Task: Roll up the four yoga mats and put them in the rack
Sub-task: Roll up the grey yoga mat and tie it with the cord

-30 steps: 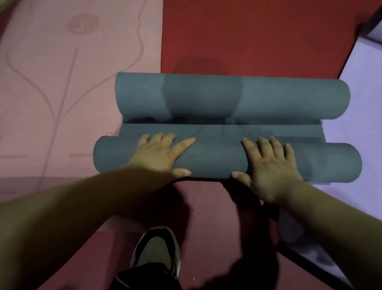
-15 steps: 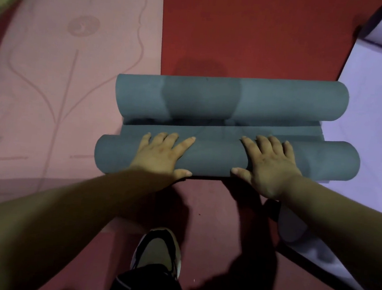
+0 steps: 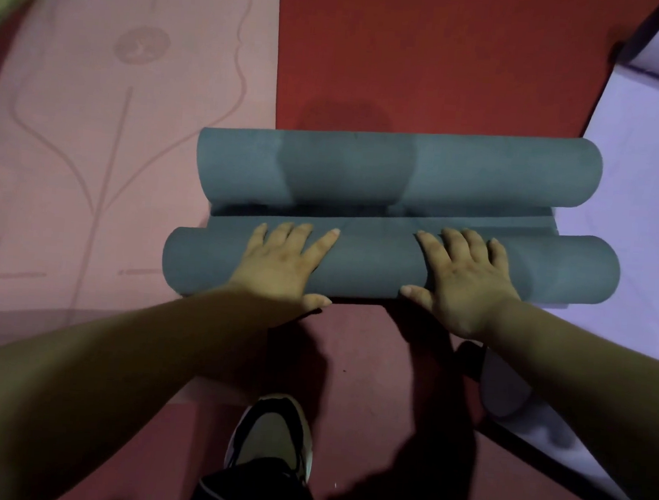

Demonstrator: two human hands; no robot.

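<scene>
Nearest, a shoe [image 3: 270,430] is standing on the red floor [image 3: 434,53], just short of the hands. Beyond it, the left hand [image 3: 283,264] and right hand [image 3: 465,278] are lying palm-down on the near roll [image 3: 369,268] of the grey mat [image 3: 555,267]. The fingers [image 3: 322,242] are spread straight and pointing away, with the thumbs lying along the roll's near edge, pressing rather than gripping. The roll's long axis is running left to right, crosswise to the fingers, and both hands are sitting equally near it, one on each side of its middle. Just past the fingertips a narrow flat strip [image 3: 479,225] is showing, then a far roll [image 3: 397,168] is lying parallel, so the push is probably heading straight away. A pink mat [image 3: 92,132] is lying flat on the left and a lavender mat [image 3: 649,176] on the right.
</scene>
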